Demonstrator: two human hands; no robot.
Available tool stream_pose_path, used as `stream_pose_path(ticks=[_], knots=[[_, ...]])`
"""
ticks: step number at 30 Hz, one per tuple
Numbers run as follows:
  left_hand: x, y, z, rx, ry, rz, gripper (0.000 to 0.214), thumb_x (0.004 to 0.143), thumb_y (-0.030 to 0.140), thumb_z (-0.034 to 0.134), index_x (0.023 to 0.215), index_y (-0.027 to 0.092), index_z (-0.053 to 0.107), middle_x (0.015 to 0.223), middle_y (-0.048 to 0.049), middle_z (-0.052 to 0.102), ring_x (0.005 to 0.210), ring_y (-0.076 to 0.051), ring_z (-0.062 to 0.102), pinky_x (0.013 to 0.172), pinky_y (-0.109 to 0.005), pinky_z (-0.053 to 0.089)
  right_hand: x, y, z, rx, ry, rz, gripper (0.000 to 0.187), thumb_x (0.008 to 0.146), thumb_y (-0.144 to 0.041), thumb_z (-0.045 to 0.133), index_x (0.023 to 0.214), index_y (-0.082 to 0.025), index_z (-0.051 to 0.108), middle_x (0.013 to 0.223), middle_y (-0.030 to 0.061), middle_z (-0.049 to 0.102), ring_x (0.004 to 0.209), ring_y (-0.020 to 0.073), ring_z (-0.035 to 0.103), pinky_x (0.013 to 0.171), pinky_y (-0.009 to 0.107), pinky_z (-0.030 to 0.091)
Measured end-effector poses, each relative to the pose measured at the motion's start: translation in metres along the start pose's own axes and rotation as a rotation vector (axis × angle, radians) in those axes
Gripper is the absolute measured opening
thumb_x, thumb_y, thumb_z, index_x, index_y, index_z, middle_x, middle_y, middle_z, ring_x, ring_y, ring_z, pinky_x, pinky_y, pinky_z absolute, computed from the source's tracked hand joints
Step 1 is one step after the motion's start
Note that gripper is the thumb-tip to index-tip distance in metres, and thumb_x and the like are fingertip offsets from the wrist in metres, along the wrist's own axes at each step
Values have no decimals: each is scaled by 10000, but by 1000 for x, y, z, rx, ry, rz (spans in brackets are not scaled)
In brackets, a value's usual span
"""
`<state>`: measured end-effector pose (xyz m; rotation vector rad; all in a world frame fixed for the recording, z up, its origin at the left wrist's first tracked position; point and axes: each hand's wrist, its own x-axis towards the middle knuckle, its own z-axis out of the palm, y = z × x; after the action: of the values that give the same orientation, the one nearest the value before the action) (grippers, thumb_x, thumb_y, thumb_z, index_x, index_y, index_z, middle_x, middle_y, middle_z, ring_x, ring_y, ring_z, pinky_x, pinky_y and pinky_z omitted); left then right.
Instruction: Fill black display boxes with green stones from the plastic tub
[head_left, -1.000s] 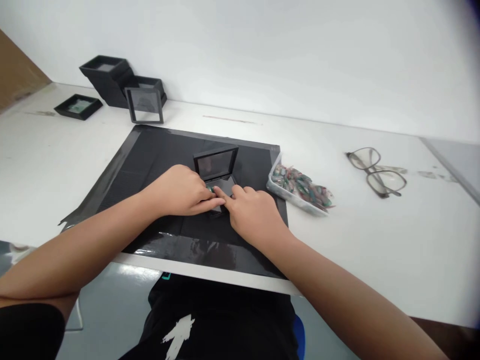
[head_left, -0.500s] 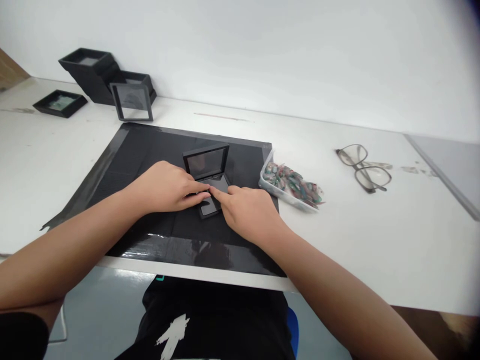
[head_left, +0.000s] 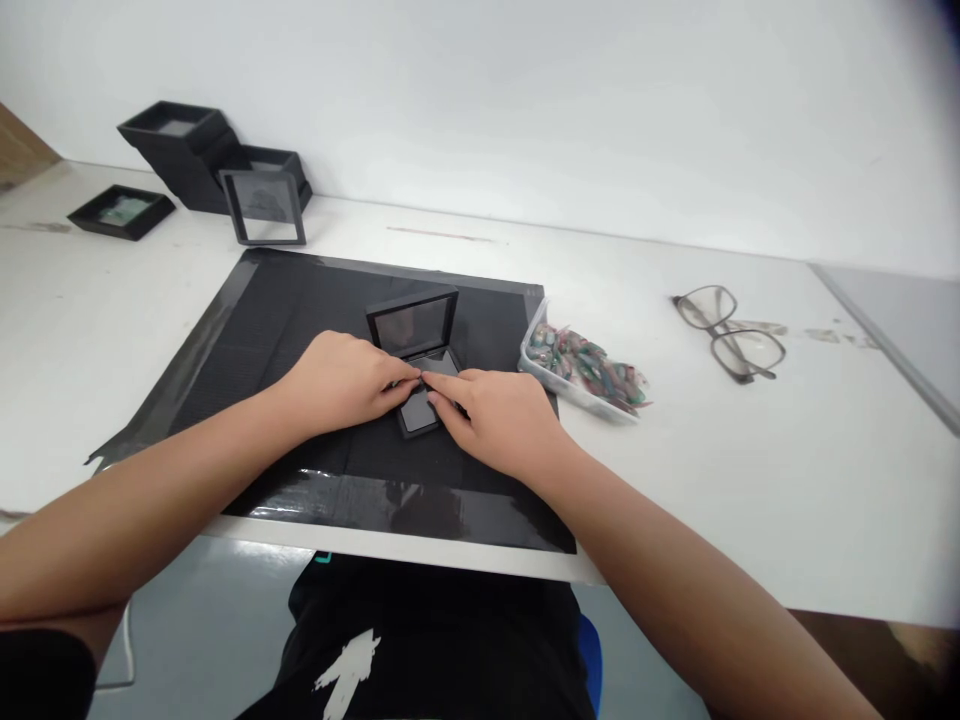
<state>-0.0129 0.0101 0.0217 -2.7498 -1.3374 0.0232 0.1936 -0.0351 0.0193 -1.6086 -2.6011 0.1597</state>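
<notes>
Both hands meet right over the open case! The left hand (head_left: 337, 380) reaches in from the left, back of the hand up, wrist fairly flat, index finger pointing across to the right. The right hand (head_left: 506, 415) answers from the other side, forearm running up from the lower right corner, index finger stretched out so its tip all but meets the left one. On the left, thumb and index sit close together; on the right, the thumb lies just below the index with a small gap showing. Is something tiny pinched there? I cannot tell, the fingertips cover the spot.

And here's the black hinged case (head_left: 412, 325), out on the black mat (head_left: 300, 310) on the white bench (head_left: 712, 480), the mat reaching near the front edge. It stands open, lid tilted up at the back, a dark frame around a see-through pane. The lower half lies flat, thin-rimmed, its pane grey and glossy, partly hidden under the fingers. Just to the right, a clear plastic tub (head_left: 577, 397) heaped with small multicoloured pieces (head_left: 592, 365)!
</notes>
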Motion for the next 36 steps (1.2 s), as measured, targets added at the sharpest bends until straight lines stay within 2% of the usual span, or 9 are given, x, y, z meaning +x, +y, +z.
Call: stream_pose_path(ticks=[6, 10, 14, 18, 21, 25, 30, 36], knots=[[2, 8, 2, -80, 26, -108, 303, 919, 520, 535, 996, 362, 782, 773, 20, 782, 695, -193, 708, 552, -265, 262, 4, 0, 7, 39, 52, 92, 356, 1012, -391, 432, 1239, -329, 700, 983, 3, 778, 826, 198, 700, 572, 317, 297], [1, 8, 2, -80, 52, -76, 316, 934, 506, 514, 993, 354, 784, 758, 10, 776, 696, -186, 706, 542, -262, 246, 7, 1, 11, 120, 65, 146, 315, 997, -377, 468, 1146, -340, 744, 1019, -10, 788, 883, 198, 703, 622, 299, 361], [0, 9, -4, -125, 6, -10, 288, 921, 451, 517, 961, 352, 785, 710, 26, 758, 642, -172, 682, 522, -255, 235, 10, 4, 14, 193, 76, 149, 297, 988, -371, 483, 1059, -341, 770, 997, -24, 793, 894, 199, 705, 661, 292, 408], [-3, 18, -8, -96, -55, -56, 277, 902, 413, 527, 953, 341, 789, 733, 1, 760, 680, -218, 697, 530, -267, 241, 13, 6, 16, 242, 123, 148, 267, 968, -360, 519, 1056, -333, 770, 1019, -37, 792, 930, 199, 706, 708, 297, 440], [-4, 22, -8, -128, -70, -122, 264, 908, 446, 537, 967, 369, 783, 752, 14, 763, 696, -237, 699, 545, -271, 268, 15, 7, 18, 255, 151, 182, 259, 953, -377, 539, 1035, -317, 777, 951, -21, 794, 863, 197, 702, 682, 296, 426], [-3, 17, -7, -203, 4, -163, 251, 878, 523, 621, 924, 334, 779, 683, 35, 738, 652, -192, 676, 542, -263, 270, 17, 7, 19, 287, 170, 205, 266, 942, -396, 554, 1018, -291, 786, 800, 1, 769, 758, 194, 674, 650, 289, 393], [0, 8, -9, -271, 59, -165, 339, 775, 620, 726, 870, 297, 773, 638, 52, 705, 584, -131, 623, 525, -238, 254, 15, 9, 18, 326, 189, 215, 254, 928, -370, 571, 1010, -274, 791, 681, -2, 708, 655, 175, 627, 617, 282, 366], [-2, -3, -13, -400, 126, -103, 503, 665, 749, 738, 772, 258, 764, 585, 52, 659, 537, -92, 569, 520, -217, 273, 10, 13, 15, 357, 248, 219, 288, 940, -353, 525, 1017, -251, 783, 591, -19, 620, 549, 145, 551, 582, 274, 339]])
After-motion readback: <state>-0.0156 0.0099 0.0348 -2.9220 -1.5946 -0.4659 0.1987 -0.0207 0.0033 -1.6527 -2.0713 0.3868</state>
